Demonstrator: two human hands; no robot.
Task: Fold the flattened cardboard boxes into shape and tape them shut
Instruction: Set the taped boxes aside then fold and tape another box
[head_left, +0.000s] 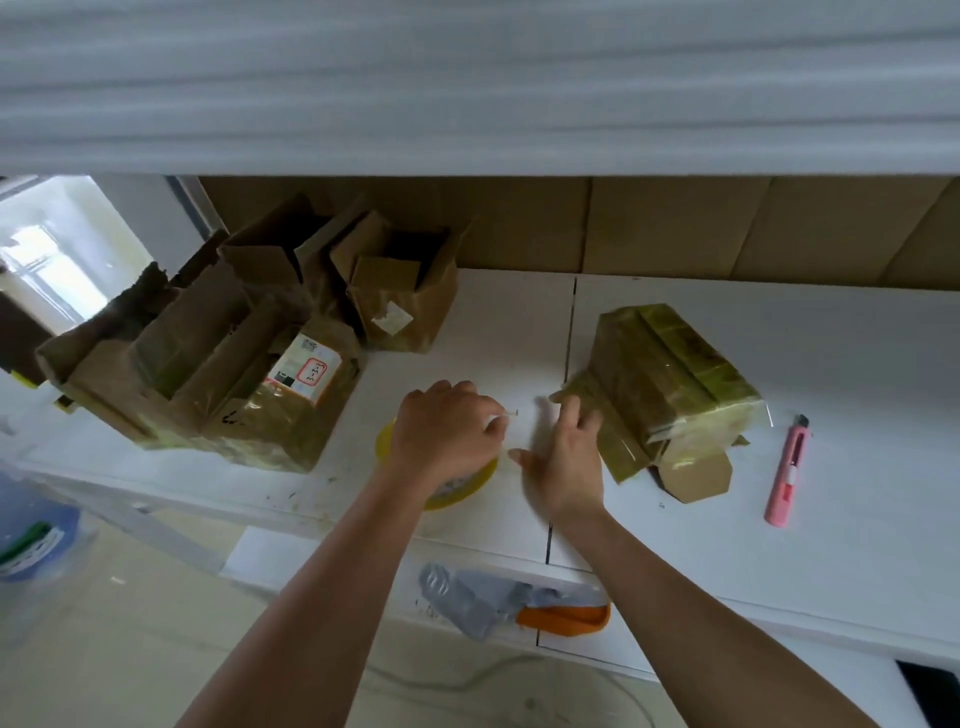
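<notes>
**Tape being drawn for the box at right**

At the left end of the desk (675, 519), toward its back edge, stand several opened cardboard boxes (208, 364), flaps up and wrapped in yellowish tape. The front one carries a white shipping label (306, 376) with a red hand-drawn outline round a few red marks; the marks and the printed lines are too small and blurred to read. A smaller box behind it shows a torn white sticker (390, 317), with nothing legible.

Near the desk's front edge, at the middle, the left hand (447, 431) rests over a yellow tape roll (457, 488), fingers curled; its grip seems to pinch a clear tape end, though the tape itself is hard to make out. Just beside it the right hand (566, 467) is spread, fingers straight and holding nothing, the fingertips touching the near corner of a taped cardboard box (670, 384) that lies tilted right of centre, one brown flap still loose at its front.

The step in hand looks like taping: a strip is being pulled free for that box. The next move probably calls for the right hand to steady the box and press the loose flap shut while the left carries the tape across the seam.

A pink utility knife (787, 467) lies toward the right end, apart from the box, likely for cutting the strip. No brand is readable on it.
</notes>
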